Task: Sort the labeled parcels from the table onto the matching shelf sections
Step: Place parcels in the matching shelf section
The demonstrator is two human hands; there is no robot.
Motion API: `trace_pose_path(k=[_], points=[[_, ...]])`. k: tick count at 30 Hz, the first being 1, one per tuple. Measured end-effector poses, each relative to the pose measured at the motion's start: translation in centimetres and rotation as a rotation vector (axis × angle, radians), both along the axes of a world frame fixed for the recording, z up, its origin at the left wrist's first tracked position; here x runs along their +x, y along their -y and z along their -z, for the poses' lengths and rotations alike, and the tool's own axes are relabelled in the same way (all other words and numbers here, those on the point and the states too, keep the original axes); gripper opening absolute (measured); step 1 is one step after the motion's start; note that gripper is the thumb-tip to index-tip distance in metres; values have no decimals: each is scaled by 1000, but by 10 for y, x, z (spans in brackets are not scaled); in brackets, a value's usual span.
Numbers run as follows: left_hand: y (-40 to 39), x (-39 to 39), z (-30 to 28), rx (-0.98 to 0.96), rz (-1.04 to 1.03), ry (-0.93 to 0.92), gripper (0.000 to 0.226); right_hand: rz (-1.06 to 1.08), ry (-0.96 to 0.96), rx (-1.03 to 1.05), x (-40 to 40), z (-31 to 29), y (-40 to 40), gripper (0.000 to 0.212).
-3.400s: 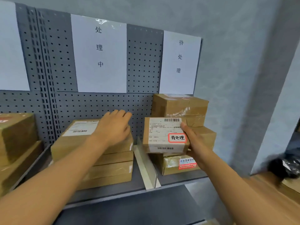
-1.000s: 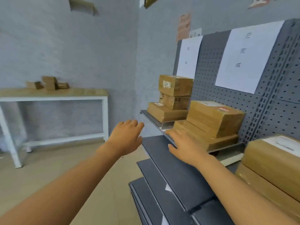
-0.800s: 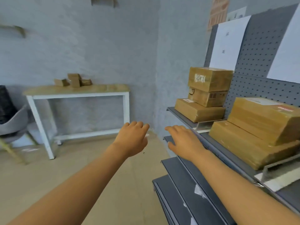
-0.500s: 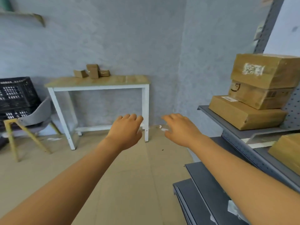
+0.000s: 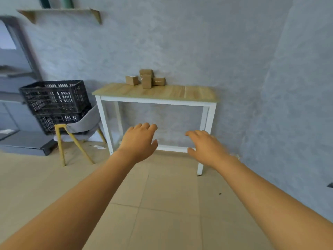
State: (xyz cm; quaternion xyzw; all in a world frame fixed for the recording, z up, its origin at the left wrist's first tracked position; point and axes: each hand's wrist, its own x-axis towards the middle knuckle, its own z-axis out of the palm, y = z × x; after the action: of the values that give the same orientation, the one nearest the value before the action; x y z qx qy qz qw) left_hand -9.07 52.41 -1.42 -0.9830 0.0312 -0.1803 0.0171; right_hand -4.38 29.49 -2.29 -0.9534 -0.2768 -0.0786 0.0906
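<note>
Standing against the grey wall [image 5: 189,42], a table [image 5: 189,93] with a pale wooden top and a white frame serves as the landmark for everything else. Tan floor tiles [image 5: 162,204] spread in front of the table toward the camera. To the left of the table, two black slatted crates [image 5: 54,98] sit stacked on a grey chair [image 5: 84,121] with yellow legs, the chair's seat just beside the table's left legs. Higher on the wall, above and to the left of the table, hangs a wooden shelf [image 5: 59,11] on angled brackets. Further left of the table than the crates, grey furniture is blurred and I cannot tell what it is.

Both bare forearms reach forward in front of the table, well short of it, over the floor. The left hand [image 5: 139,142] hangs palm down below the table's left half, fingers relaxed and close together, holding nothing. The right hand [image 5: 205,147] hangs palm down below the table's right half, fingers loosely spread with the thumb out to the side, also holding nothing.

Smallest are the parcels [image 5: 146,79]: a few brown cardboard boxes clustered at the back of the tabletop, left of its middle, close to the wall, one stacked on another and one at either side. Their labels are too small to read.
</note>
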Motion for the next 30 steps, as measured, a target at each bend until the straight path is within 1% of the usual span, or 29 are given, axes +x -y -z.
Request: trace_pose_path(k=[6,10,14,20,24,28,30], points=[[-97,110,22,15,-105,-54,46,-74,-20,26,130,12,-92,54],[-161,202,28,9,-114,-43,46,-68,-49,23,224,17,-150,53],[-211,295,22,11,-101,-81,47,-37,-72,33,313,11,-194,53],[-247,426,15,15,-60,-101,49,8,-97,60,434,12,-230,53],[-267,519,19,6,-35,-62,46,19,-94,68,528,15,-253,51],[-291,612,23,18,-56,-49,45,8,-58,102,630,19,-285,49],[-307,652,21,21,-71,-62,44,2,-73,101,678,17,-304,50]])
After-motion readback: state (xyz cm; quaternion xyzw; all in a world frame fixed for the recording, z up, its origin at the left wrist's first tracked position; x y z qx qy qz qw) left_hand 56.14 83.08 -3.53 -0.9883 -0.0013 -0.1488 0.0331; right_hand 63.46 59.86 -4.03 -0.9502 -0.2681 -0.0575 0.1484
